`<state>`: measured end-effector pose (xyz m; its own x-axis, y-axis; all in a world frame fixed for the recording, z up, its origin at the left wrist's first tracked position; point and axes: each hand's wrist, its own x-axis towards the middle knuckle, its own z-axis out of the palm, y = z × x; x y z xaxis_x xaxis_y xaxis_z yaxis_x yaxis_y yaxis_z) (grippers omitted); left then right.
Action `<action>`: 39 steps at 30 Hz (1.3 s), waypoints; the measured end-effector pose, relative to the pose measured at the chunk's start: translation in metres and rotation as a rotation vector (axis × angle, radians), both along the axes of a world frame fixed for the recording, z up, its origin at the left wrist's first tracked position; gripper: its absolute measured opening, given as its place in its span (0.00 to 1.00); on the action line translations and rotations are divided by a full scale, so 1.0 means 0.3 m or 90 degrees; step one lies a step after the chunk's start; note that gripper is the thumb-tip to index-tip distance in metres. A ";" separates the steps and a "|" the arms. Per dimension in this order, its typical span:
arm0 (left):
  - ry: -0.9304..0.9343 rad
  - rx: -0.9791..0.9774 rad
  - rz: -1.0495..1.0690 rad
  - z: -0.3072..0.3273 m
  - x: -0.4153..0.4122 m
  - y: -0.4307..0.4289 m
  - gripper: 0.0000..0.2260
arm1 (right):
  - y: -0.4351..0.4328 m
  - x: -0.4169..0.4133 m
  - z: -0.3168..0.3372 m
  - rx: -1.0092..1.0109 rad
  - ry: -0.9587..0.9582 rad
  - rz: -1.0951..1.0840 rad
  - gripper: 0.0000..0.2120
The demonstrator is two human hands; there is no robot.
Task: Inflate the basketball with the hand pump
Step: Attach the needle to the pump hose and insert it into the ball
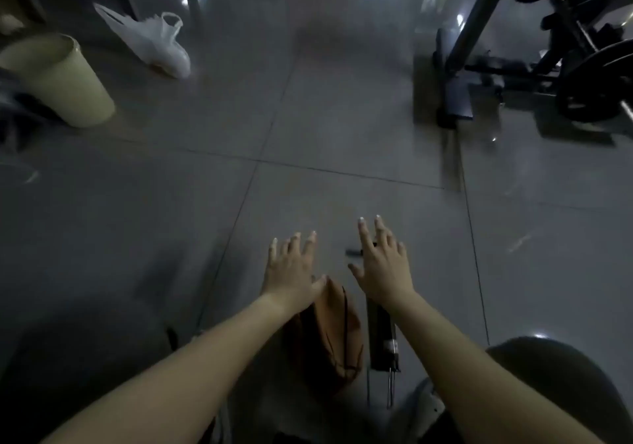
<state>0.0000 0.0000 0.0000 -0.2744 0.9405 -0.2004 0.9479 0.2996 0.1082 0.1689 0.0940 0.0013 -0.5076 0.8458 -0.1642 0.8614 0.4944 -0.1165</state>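
Counted on the floor (308, 118): one basketball (325, 334), orange-brown and collapsed flat, just beside one black hand pump (382, 334) to its right, both low between the forearms; farther off, one cream bucket (58, 80), one white plastic bag (150, 42), one exercise machine (548, 66). Also two: left grip (291, 268) and right grip (380, 265), both palm-down, fingers straight and spread wide, holding nothing. Left thumb over the basketball's upper edge, contact unclear. Hidden under the right wrist: the hand pump's upper end. Too blurred to name: a small dark piece (353, 251) beside the right fingers.
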 end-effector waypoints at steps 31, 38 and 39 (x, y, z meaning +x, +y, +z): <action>-0.254 -0.257 -0.008 -0.482 0.119 0.452 0.29 | 0.272 0.186 -0.741 -0.513 0.177 -0.532 0.38; -0.407 -0.267 0.178 -0.607 0.099 0.477 0.25 | 0.269 0.168 -0.886 -0.512 0.107 -0.536 0.11; -0.426 -0.277 0.180 -0.605 0.094 0.473 0.24 | 0.271 0.173 -0.877 -0.535 0.153 -0.565 0.07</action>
